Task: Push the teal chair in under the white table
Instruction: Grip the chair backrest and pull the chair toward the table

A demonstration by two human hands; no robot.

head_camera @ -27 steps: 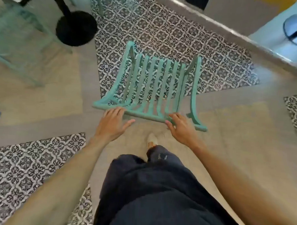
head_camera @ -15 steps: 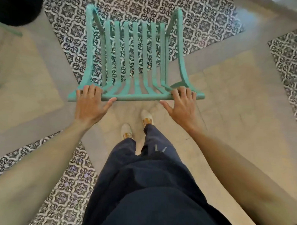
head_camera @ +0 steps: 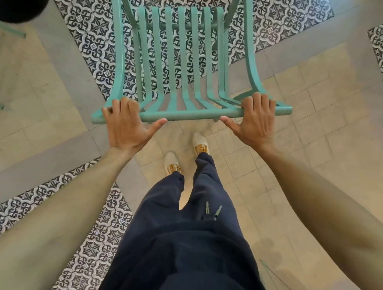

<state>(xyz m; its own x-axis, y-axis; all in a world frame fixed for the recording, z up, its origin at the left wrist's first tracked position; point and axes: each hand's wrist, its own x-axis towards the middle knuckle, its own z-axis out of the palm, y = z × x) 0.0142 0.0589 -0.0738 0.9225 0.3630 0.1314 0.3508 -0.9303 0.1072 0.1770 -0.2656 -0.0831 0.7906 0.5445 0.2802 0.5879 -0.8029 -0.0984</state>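
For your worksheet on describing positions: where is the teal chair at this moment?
In the head view, the teal chair stands upper centre on patterned floor tiles, its top rail held by the left hand and right hand.

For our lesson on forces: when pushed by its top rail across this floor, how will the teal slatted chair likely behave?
The teal slatted chair looks rigid, so it should move as one piece. With the left hand and right hand high on its top rail, it may tip forward. Its legs could catch on joints in the tiled floor.
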